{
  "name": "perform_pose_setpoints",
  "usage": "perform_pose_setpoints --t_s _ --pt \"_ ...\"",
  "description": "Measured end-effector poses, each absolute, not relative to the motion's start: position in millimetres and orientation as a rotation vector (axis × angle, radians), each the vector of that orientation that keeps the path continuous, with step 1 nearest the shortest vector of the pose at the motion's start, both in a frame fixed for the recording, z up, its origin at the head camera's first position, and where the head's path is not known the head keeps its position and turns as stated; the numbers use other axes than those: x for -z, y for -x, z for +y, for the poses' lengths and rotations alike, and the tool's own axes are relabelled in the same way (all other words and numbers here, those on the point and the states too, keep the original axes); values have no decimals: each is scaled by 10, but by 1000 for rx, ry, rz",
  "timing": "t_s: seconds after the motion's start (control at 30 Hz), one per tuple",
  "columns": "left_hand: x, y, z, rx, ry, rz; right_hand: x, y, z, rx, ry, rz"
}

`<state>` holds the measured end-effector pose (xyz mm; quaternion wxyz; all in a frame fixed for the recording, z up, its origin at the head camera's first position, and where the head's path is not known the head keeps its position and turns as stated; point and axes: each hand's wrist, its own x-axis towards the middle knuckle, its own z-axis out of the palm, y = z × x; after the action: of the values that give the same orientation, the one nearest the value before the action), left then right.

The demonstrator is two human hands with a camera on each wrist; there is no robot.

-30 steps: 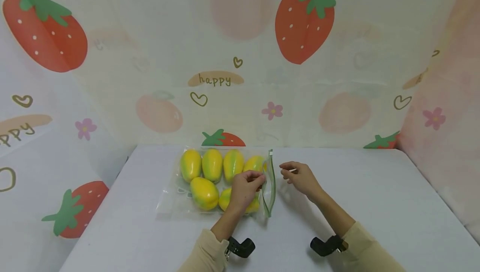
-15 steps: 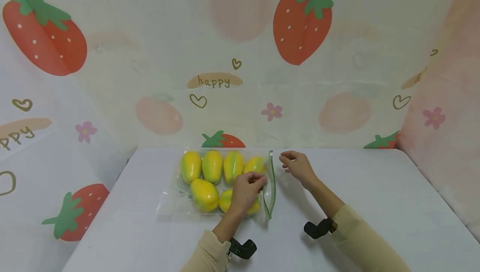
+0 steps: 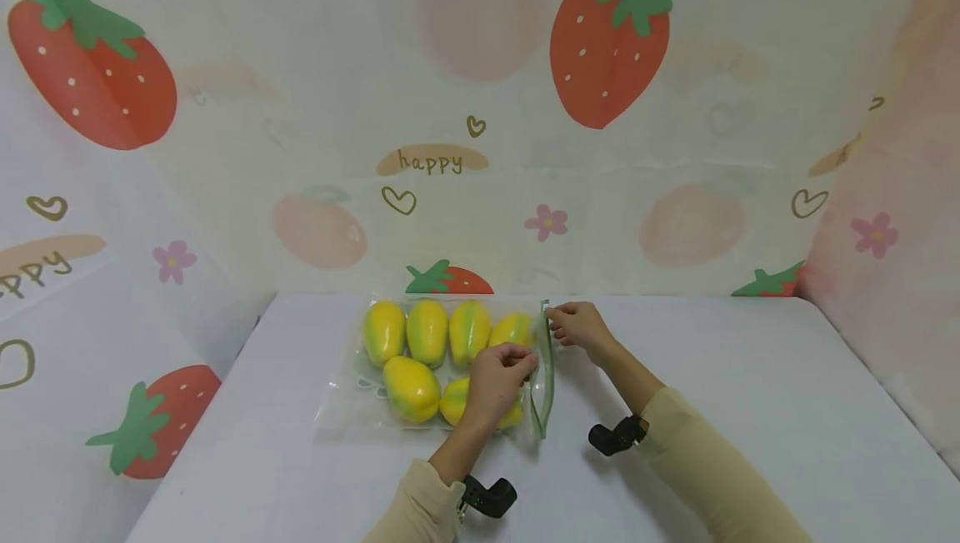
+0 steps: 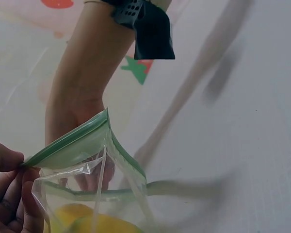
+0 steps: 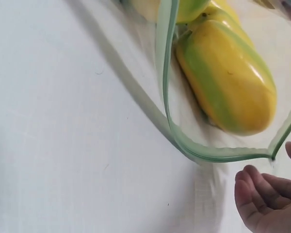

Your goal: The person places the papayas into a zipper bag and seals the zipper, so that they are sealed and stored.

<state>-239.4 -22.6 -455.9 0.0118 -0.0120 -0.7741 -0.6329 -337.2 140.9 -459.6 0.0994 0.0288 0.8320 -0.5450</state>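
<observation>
A clear zip-top bag [image 3: 341, 410] lies flat on the table, its mouth to the right edged by a green zip strip [image 3: 549, 401]. Inside are several yellow fruits [image 3: 411, 389] with green patches, shaped like papayas. My left hand [image 3: 495, 381] reaches over the bag; in the left wrist view, its thumb and finger pinch the green edge [image 4: 70, 141], and the mouth gapes. At the far corner of the mouth is my right hand [image 3: 581, 328]. The right wrist view has its thumb and fingers [image 5: 264, 191] apart on either side of that corner, not visibly pinching it.
The white-covered table [image 3: 750, 410] extends to the right of the bag and in front of it. Behind stands a fabric backdrop [image 3: 510, 251] printed with strawberries, with similar side walls. A black camera [image 3: 489, 497] sits on each wrist.
My right hand has moved left and slightly away from me, from beside the bag to the far corner of its mouth. My left hand stays at the green edge.
</observation>
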Motion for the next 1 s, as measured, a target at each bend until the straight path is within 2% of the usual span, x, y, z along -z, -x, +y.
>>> perform_pose_setpoints --t_s 0.37,1.0 --pt "4595 2379 -176 1709 94 -2540 4632 3513 1322 1746 -136 2419" --pt "4640 2248 3 739 330 -2905 4679 3694 1292 1815 -254 2357"
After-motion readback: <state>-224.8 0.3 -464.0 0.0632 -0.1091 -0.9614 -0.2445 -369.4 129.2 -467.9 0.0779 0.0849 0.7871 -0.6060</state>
